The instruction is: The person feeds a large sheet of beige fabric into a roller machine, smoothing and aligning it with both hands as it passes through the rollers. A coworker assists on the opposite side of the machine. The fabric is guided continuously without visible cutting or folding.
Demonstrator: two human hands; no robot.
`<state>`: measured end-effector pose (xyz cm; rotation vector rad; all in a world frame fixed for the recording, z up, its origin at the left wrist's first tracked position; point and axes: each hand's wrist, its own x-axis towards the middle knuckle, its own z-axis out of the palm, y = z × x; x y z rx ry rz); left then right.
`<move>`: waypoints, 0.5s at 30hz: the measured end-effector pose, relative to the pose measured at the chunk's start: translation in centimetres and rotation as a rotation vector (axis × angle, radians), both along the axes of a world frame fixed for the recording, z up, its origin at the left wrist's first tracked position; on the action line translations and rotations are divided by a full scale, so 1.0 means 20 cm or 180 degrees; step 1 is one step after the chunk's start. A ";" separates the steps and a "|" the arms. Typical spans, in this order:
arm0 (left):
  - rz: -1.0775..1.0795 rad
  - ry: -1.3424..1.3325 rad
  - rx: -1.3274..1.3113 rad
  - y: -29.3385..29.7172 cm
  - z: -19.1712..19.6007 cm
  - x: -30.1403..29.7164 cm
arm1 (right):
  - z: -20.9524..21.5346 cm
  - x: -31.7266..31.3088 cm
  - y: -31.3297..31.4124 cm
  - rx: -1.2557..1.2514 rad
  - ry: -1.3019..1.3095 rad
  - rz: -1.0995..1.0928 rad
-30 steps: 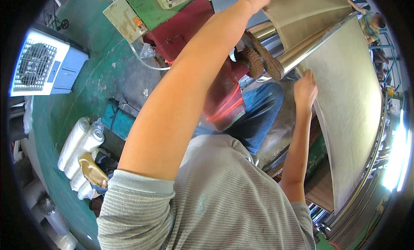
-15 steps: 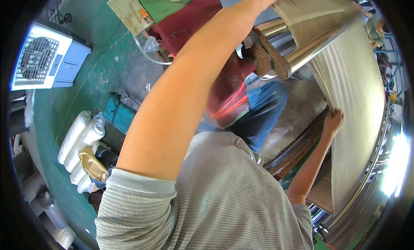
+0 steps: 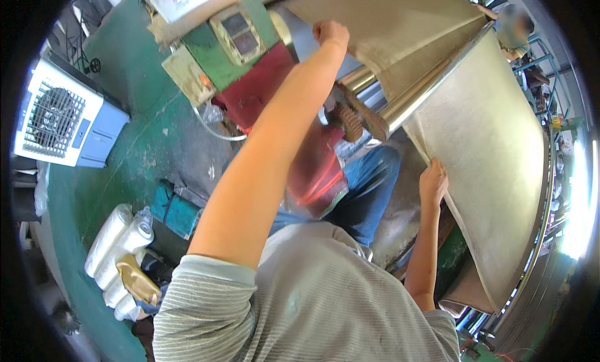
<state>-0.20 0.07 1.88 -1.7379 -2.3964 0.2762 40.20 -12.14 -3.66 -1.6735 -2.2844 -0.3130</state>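
A wide beige sheet of fabric-like material (image 3: 494, 137) passes over a shiny metal roller (image 3: 425, 90) and hangs down on the right. My left hand (image 3: 331, 34) is a closed fist at the near edge of the upper sheet (image 3: 400, 24), beyond the roller; its fingertips are hidden, but it appears to grip that edge. Lower down, my right hand (image 3: 433, 182) pinches the left edge of the hanging part. Between my hands, close to the roller's end, sits a rusty toothed gear (image 3: 350, 121).
A red and green machine body (image 3: 253, 90) with a switch box (image 3: 237, 36) stands ahead. Leftward are a white-blue air cooler (image 3: 69, 115) and plastic-wrapped rolls (image 3: 119, 240) on the green floor. Another person (image 3: 514, 34) is beyond the sheet at far right.
The view has shifted, showing more of the machine. My right hand has moved up along the sheet's edge toward the roller. My left hand stays at the upper edge, now fully in view.
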 end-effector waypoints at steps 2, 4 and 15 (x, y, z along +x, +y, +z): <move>0.0229 -0.0063 -0.0056 0.00 0.01 0.00 | 0.03 -0.09 -0.01 -0.0139 0.0026 -0.0105; 0.0490 -0.0168 0.0007 -0.02 0.01 0.00 | 0.03 -0.14 0.02 -0.0111 -0.0043 -0.0068; 0.2364 -0.4905 0.3050 0.06 -0.07 -0.09 | 0.10 -0.38 0.13 0.0347 -0.0109 0.0229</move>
